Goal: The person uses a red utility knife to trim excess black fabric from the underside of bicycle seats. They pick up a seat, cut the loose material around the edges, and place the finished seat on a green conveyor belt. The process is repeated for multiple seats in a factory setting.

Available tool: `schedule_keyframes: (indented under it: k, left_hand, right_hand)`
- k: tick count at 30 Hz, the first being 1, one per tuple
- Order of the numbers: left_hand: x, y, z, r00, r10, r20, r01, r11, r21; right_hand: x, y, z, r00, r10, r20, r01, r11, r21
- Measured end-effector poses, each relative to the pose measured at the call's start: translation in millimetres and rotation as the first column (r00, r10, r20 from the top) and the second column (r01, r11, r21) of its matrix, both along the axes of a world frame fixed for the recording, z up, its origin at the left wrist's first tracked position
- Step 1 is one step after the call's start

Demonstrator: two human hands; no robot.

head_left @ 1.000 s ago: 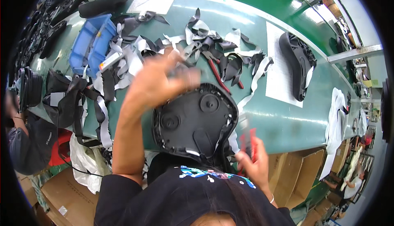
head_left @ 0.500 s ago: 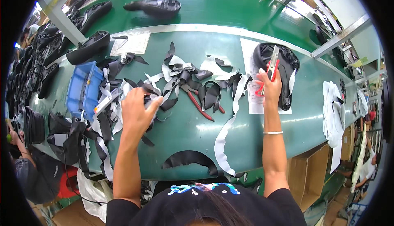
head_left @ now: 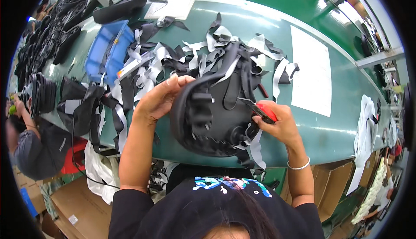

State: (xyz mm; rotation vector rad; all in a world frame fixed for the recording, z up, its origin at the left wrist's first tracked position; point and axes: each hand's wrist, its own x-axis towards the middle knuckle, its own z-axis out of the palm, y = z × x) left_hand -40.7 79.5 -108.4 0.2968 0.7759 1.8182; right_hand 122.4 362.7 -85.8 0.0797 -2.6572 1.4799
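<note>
A black padded seat (head_left: 203, 122), underside up and showing its hollow base, lies in front of me at the near side of the table. My left hand (head_left: 162, 96) grips its left rim, with the fingertips partly hidden behind the edge. In my right hand (head_left: 277, 119) is a red utility knife (head_left: 265, 112), its blade pointing left over the right part of the seat. Dark and pale fabric trimmings (head_left: 255, 150) hang at the seat's lower right edge. Behind the seat, a red handle (head_left: 263, 90) pokes out, the rest of that tool covered.
Black and white fabric scraps (head_left: 173, 57) pile up behind the seat. A blue bin (head_left: 96, 67) stands at the left, a paper sheet (head_left: 310, 74) lies at the right, with white strips (head_left: 365, 126) beyond. Another person (head_left: 37, 148) sits at the far left.
The black seat has come from the right side of the table to in front of me. My left hand left the scraps and took its rim; the knife moved nearer and left.
</note>
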Motion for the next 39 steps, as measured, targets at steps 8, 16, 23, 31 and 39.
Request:
schedule_keyframes:
  k: [8,16,23,31,39]
  left_hand:
    - [12.1,18.2,37.8,0.891,0.182,-0.416,-0.374,0.814,-0.444]
    - [4.9,28.3,59.7,0.828,0.124,-0.547,-0.442,0.743,-0.502]
    - [62.9,2.3,36.3,0.676,0.489,-0.552,-0.726,0.571,-0.383]
    - [112.8,1.9,44.8,0.489,0.624,-0.610,-0.865,0.438,-0.245]
    - [110.8,-15.7,24.4,0.024,-0.145,-0.989,-0.994,0.101,-0.039]
  right_hand:
    - [-3.8,-11.3,34.6,0.987,0.066,-0.148,-0.021,0.959,0.282]
    - [29.4,-15.9,34.9,0.994,0.111,0.019,-0.090,0.684,0.724]
    - [101.1,-79.7,9.4,0.971,-0.205,0.122,0.153,0.927,0.343]
    - [23.8,-74.6,32.0,0.957,-0.256,-0.140,0.280,0.940,0.196]
    - [-18.7,-16.3,23.9,0.894,-0.430,0.124,0.444,0.816,-0.369]
